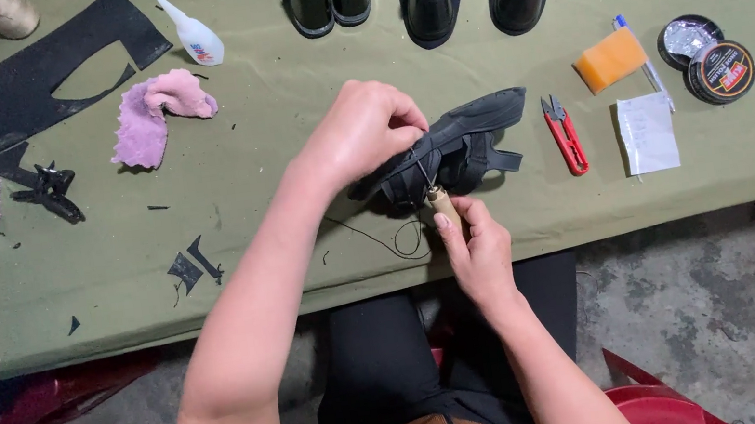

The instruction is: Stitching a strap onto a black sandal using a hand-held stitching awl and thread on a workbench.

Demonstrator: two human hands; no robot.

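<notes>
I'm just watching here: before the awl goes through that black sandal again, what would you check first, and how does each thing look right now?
1. Sandal held steady: ok. The left hand presses the black sandal down on the green table.
2. Grip on the tool: ok. The right hand is wrapped around the wooden-handled awl.
3. Awl tip on the right spot: cannot tell, the left fingers hide it.
4. Left fingers out of the needle's path: cannot tell, they sit very close to it.
5. Thread free of snags: ok, the black thread lies in a loose loop.
6. Red snips within reach: ok, the red snips lie just beside the sandal.
</notes>
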